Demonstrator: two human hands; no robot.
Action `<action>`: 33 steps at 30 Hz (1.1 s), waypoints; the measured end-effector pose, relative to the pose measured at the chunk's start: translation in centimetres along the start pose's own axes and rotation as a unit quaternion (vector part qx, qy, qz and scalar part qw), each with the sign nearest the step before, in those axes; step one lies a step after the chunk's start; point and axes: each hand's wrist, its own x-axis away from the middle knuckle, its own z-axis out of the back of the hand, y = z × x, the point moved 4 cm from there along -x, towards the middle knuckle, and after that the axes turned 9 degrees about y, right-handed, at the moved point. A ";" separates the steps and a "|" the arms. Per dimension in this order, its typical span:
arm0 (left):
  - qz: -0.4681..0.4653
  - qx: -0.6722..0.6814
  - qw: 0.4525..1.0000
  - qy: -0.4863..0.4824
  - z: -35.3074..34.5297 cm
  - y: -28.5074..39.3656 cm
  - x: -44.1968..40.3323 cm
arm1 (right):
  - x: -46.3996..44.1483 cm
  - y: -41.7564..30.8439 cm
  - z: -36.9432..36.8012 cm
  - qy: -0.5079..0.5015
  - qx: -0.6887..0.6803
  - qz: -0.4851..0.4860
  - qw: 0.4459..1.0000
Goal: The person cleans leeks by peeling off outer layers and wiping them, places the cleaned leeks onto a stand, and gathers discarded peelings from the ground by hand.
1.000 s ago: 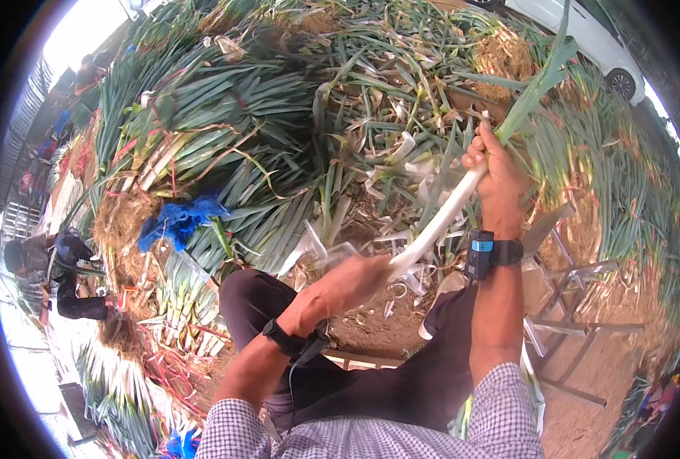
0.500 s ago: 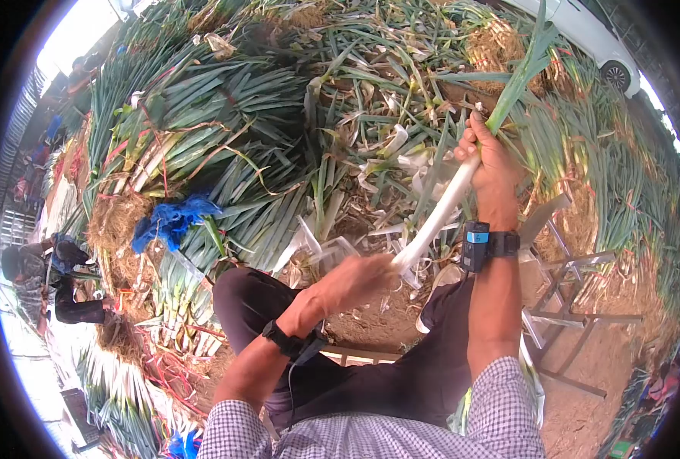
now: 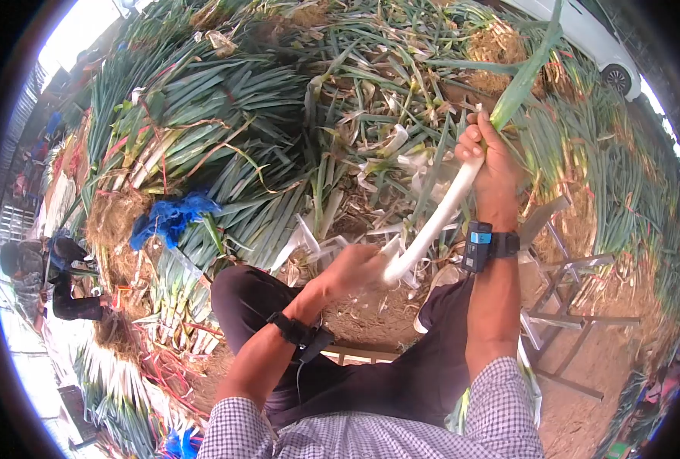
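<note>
Taking the middle of the view as the clock's hub, a leek (image 3: 436, 215) slants from near the centre out toward one o'clock, its white end low and its green leaves high. The right hand (image 3: 493, 164), at two o'clock, is clenched around the upper part of the white shaft, thumb lying up along it. Just below the hub, toward six o'clock, the left hand (image 3: 353, 269) has its fingers curled inward beside the leek's lower end. A pale strip (image 3: 391, 246) shows between that hand and the shaft (the fingers are blurred, so I cannot tell whether they grip it).

Both wrists carry strapped black devices; the right one (image 3: 475, 246) bears a blue label. Between twelve and one o'clock, loose trimmings (image 3: 393, 138) cover the ground behind the leek. Bundled leeks (image 3: 233, 107) are heaped between ten and eleven, and more bundles (image 3: 631, 183) line three o'clock. Crumpled blue netting (image 3: 173, 218) lies at nine, with another person (image 3: 68, 294) farther out on that side. A metal frame (image 3: 577, 320) stands near four o'clock, and a white car (image 3: 585, 38) is parked toward two.
</note>
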 end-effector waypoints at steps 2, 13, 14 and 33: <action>0.033 0.055 0.998 -0.005 0.2 -2.3 -0.9 | 0.5 -0.1 -0.5 -0.026 0.000 0.012 1.000; -0.244 0.037 0.964 0.094 1.9 -0.9 0.4 | 1.0 -1.0 -1.3 -0.059 0.014 0.064 0.996; -0.250 0.021 0.966 0.052 1.5 -0.8 0.5 | 1.0 -0.9 -1.5 -0.064 0.006 0.059 0.996; 0.187 0.459 0.868 0.017 -0.4 1.0 6.1 | 0.2 -0.9 0.3 -0.077 -0.180 0.028 0.980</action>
